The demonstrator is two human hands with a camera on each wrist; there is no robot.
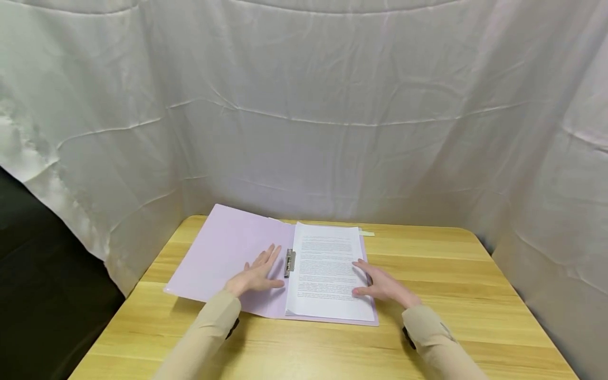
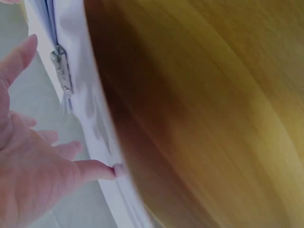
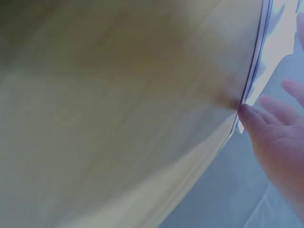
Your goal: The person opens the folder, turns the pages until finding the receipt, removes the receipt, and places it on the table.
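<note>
A lilac folder [image 1: 223, 248] lies opened out, its left cover tilted up off the table at the outer side. A metal lever clip [image 1: 289, 263] sits near the spine, beside a stack of printed sheets [image 1: 328, 303] on the right half. My left hand [image 1: 256, 275] is over the left cover with fingers spread; one fingertip [image 2: 118, 169] meets the cover in the left wrist view. At the right edge of the sheets is my right hand [image 1: 382, 285], thumb and fingers extended and apart. In the right wrist view a fingertip [image 3: 244, 111] is right at the folder's edge.
Beneath the folder is a wooden table [image 1: 427, 264] with rounded far corners. A pale tab [image 1: 367, 233] sticks out at the folder's top right. Light grey curtains [image 1: 332, 158] hang behind and at both sides, with a black area [image 1: 47, 279] at the left.
</note>
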